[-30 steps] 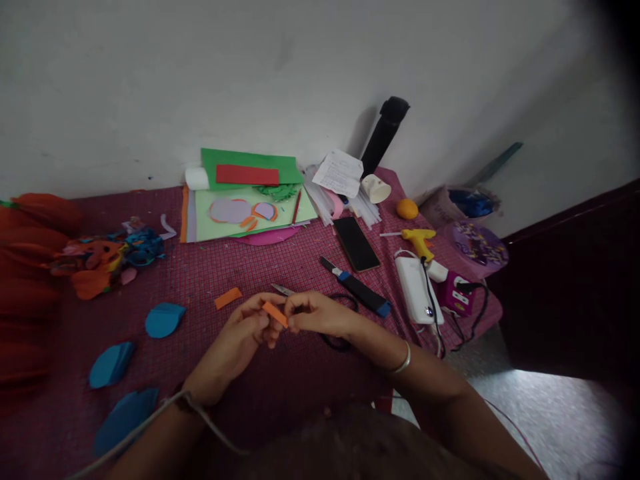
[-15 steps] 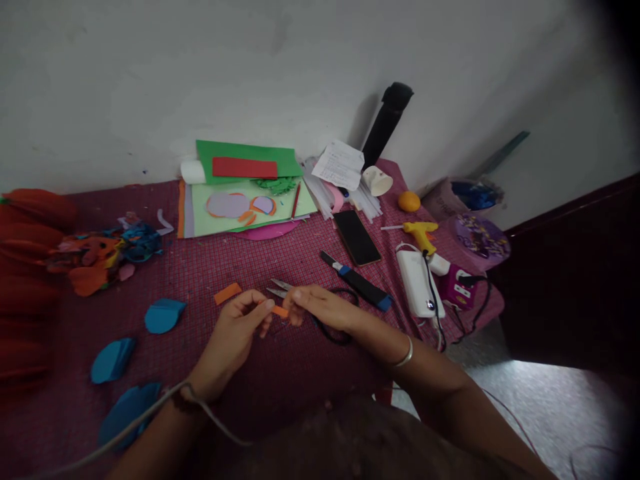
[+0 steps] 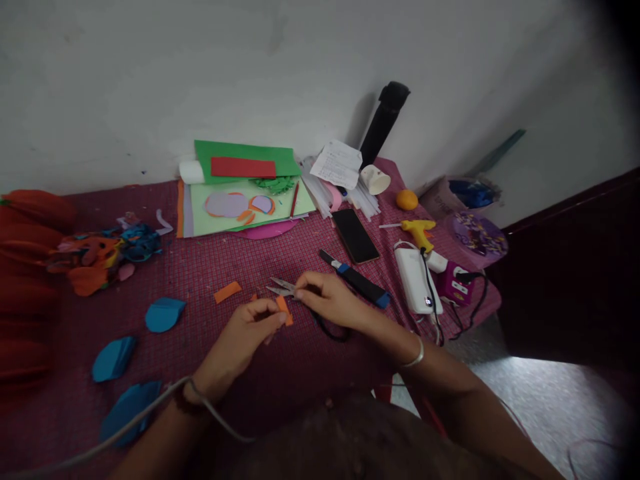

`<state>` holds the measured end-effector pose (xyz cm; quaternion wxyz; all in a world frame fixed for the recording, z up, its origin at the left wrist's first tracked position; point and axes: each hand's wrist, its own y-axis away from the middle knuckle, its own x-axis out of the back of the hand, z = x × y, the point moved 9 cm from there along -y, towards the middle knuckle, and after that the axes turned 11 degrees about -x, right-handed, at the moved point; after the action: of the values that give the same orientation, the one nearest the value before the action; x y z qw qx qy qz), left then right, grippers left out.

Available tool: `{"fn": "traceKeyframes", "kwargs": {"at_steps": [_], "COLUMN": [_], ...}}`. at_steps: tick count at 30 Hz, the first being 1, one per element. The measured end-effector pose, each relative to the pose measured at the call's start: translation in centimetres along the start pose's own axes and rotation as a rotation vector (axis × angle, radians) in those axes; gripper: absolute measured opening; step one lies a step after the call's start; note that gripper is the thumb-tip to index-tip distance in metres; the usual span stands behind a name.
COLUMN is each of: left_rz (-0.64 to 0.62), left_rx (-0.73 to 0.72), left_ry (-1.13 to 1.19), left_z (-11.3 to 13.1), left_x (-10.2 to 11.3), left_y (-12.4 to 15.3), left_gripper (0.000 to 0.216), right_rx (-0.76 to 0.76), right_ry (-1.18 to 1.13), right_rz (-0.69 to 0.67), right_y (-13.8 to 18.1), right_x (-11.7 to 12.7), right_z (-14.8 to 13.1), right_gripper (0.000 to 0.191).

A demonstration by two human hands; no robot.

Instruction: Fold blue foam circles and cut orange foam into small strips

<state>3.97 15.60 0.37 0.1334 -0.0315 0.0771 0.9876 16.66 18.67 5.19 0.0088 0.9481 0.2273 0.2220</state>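
Between the thumb and fingers of my left hand [image 3: 253,327] is a small orange paper strip [image 3: 285,310], held upright at a slant. My right hand [image 3: 327,300] has its thumb and fingers closed on the scissors [image 3: 283,287] near the pivot. The scissor blades point left, slightly apart, just above the strip. Part of the dark handles is hidden under my right hand. A second orange paper piece [image 3: 227,292] lies flat on the checked cloth, left of the blades.
Blue paper circles [image 3: 165,315] lie at left, near scraps and orange paper pumpkins. Behind are coloured sheets [image 3: 240,223] and a red pencil [image 3: 295,199]. A phone [image 3: 355,235], utility knife [image 3: 363,283], yellow glue gun [image 3: 419,233] and white power bank [image 3: 417,280] lie right.
My right hand has left the orange strip and closed on the scissors. My left hand has turned the strip from nearly level to upright.
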Motion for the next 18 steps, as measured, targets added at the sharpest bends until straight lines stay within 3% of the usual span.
{"fn": "traceKeyframes", "kwargs": {"at_steps": [3,7,13,18], "left_rz": [0.152,0.241,0.269,0.365], "left_rx": [0.065,0.108,0.042,0.012], "left_ry": [0.214,0.355,0.398,0.405], "left_z": [-1.1,-1.9,0.1,1.7], "left_x": [1.1,1.5,2.0,4.4], "left_y": [0.2,0.2,1.0,2.9], "left_gripper": [0.015,0.019,0.018,0.018], "right_rx": [-0.032,-0.066,-0.022,-0.087], "right_ry": [0.388,0.694,0.822,0.870], "right_rz": [0.112,0.093,0.019,0.021], "right_y": [2.5,5.0,4.4,4.0], "right_x": [2.5,2.7,0.3,0.8], "right_z": [1.2,3.2,3.0,3.2], "right_gripper": [0.007,0.030,0.059,0.055]}}
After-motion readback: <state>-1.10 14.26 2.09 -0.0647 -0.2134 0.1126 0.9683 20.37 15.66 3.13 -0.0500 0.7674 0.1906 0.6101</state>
